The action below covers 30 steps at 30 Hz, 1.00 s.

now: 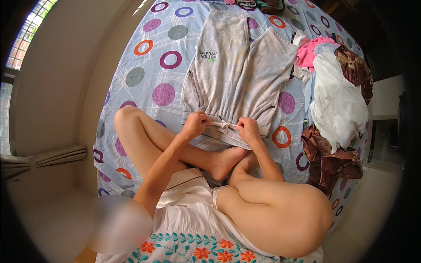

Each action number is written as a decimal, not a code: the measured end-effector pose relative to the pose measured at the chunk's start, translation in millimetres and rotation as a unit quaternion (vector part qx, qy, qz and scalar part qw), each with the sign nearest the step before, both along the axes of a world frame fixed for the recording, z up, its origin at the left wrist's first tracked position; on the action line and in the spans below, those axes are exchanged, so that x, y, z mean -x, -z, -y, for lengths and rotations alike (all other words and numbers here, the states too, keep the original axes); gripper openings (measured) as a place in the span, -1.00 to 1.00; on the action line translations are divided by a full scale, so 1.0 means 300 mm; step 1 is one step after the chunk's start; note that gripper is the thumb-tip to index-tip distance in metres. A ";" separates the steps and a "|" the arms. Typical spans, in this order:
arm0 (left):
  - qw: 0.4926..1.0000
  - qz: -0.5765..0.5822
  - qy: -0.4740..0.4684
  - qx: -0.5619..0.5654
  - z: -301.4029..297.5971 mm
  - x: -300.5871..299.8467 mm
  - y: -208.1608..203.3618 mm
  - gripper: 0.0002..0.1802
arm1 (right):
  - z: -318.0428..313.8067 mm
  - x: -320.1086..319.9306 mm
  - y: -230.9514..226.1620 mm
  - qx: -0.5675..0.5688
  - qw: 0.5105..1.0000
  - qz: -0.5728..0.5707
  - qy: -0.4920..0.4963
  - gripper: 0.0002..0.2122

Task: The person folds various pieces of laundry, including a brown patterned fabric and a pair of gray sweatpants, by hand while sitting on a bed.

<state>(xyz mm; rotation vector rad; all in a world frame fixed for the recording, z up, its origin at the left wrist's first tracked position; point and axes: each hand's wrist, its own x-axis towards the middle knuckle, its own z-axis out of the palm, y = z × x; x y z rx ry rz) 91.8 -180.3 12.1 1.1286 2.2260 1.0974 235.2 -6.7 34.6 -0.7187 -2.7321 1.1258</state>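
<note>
The knotted white drawstring [225, 125] of light-grey fabric trousers [230, 74], spread on a pale-blue circle-patterned bedsheet [124, 94], is pinched by left hand [196, 124] and right hand [249, 131]. The bedsheet is crowded by crumpled white, pink and brown cloth [340, 101] at right, crossed legs [272, 201] below.

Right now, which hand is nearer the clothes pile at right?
Right. The right hand is left of the clothes pile, apart from it; the left hand is farther left.

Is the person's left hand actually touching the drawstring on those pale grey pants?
Touching. The head view shows the left hand pinching one side of the drawstring, which stretches from its grip across to the right hand.
</note>
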 end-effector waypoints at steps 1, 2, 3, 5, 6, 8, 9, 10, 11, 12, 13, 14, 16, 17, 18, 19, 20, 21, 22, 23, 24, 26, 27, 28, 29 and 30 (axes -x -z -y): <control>1.000 -0.006 0.006 0.006 -0.002 0.005 -0.007 -0.84 | -0.005 -0.001 -0.008 0.033 0.999 -0.003 0.003 -0.88; 1.000 0.016 0.001 0.013 0.001 0.008 -0.016 -0.77 | -0.011 -0.008 -0.019 0.065 0.998 -0.006 0.006 -0.87; 0.999 0.042 -0.003 0.021 0.007 0.007 -0.046 -0.70 | -0.014 -0.016 -0.045 0.099 0.995 -0.007 0.011 -0.86; 0.998 -0.012 0.015 0.056 0.022 0.022 -0.094 -0.57 | -0.039 -0.043 -0.107 0.033 0.999 0.007 0.012 -0.78; 0.992 -0.092 0.034 0.085 0.048 0.045 -0.114 -0.52 | -0.040 -0.052 -0.140 0.003 1.000 0.013 0.010 -0.73; 0.968 -0.172 0.070 0.170 0.073 0.067 -0.169 -0.44 | -0.028 -0.096 -0.187 -0.067 0.996 0.040 -0.040 -0.65; 0.963 -0.176 0.073 0.190 0.075 0.074 -0.165 -0.45 | -0.019 -0.121 -0.199 -0.103 0.991 0.054 -0.065 -0.60; 0.958 -0.182 0.076 0.210 0.076 0.084 -0.158 -0.45 | -0.008 -0.139 -0.192 -0.115 0.987 0.084 -0.079 -0.60; 0.952 -0.187 0.079 0.230 0.080 0.092 -0.148 -0.45 | 0.005 -0.154 -0.183 -0.126 0.986 0.084 -0.076 -0.63; 0.951 -0.192 0.089 0.225 0.087 0.096 -0.129 -0.43 | 0.020 -0.165 -0.174 -0.136 0.984 0.084 -0.074 -0.66; 0.951 -0.200 0.104 0.213 0.089 0.101 -0.123 -0.46 | 0.025 -0.171 -0.169 -0.147 0.983 0.085 -0.069 -0.70; 0.950 -0.208 0.118 0.201 0.092 0.105 -0.118 -0.48 | 0.023 -0.175 -0.167 -0.153 0.981 0.093 -0.075 -0.72; 0.940 -0.238 0.139 0.199 0.091 0.102 -0.097 -0.55 | 0.019 -0.180 -0.166 -0.165 0.977 0.107 -0.086 -0.74; 0.932 -0.260 0.144 0.209 0.087 0.096 -0.082 -0.59 | 0.016 -0.184 -0.162 -0.166 0.978 0.096 -0.082 -0.74; 0.922 -0.283 0.150 0.218 0.084 0.092 -0.067 -0.63 | 0.012 -0.190 -0.155 -0.167 0.979 0.085 -0.077 -0.74; 0.929 -0.272 0.132 0.212 0.087 0.100 -0.065 -0.66 | 0.006 -0.187 -0.145 -0.167 0.981 0.071 -0.075 -0.74; 0.936 -0.262 0.115 0.205 0.091 0.114 -0.064 -0.70 | -0.005 -0.183 -0.139 -0.178 0.980 0.065 -0.067 -0.77; 0.942 -0.251 0.097 0.198 0.096 0.125 -0.063 -0.73 | -0.019 -0.179 -0.132 -0.189 0.979 0.059 -0.058 -0.80; 0.944 -0.256 0.073 0.195 0.101 0.133 -0.062 -0.75 | -0.029 -0.176 -0.126 -0.200 0.977 0.053 -0.049 -0.83; 0.946 -0.261 0.050 0.188 0.096 0.137 -0.071 -0.76 | -0.035 -0.172 -0.139 -0.200 0.977 0.067 -0.035 -0.84; 0.947 -0.265 0.026 0.181 0.091 0.140 -0.080 -0.78 | -0.041 -0.169 -0.153 -0.201 0.976 0.082 -0.021 -0.85; 0.954 -0.217 -0.042 0.203 0.083 0.141 -0.097 -0.82 | -0.048 -0.155 -0.176 -0.186 0.976 0.114 0.016 -0.86; 0.955 -0.192 -0.079 0.214 0.085 0.143 -0.110 -0.84 | -0.043 -0.134 -0.192 -0.171 0.976 0.131 0.038 -0.86; 0.966 -0.147 -0.117 0.178 0.074 0.150 -0.108 -0.80 | -0.048 -0.122 -0.207 -0.158 0.974 0.150 0.064 -0.86; 0.972 -0.102 -0.154 0.143 0.065 0.161 -0.105 -0.76 | -0.058 -0.108 -0.202 -0.142 0.978 0.110 0.104 -0.84; 0.974 -0.057 -0.192 0.107 0.062 0.171 -0.103 -0.72 | -0.067 -0.088 -0.180 -0.124 0.980 0.068 0.141 -0.83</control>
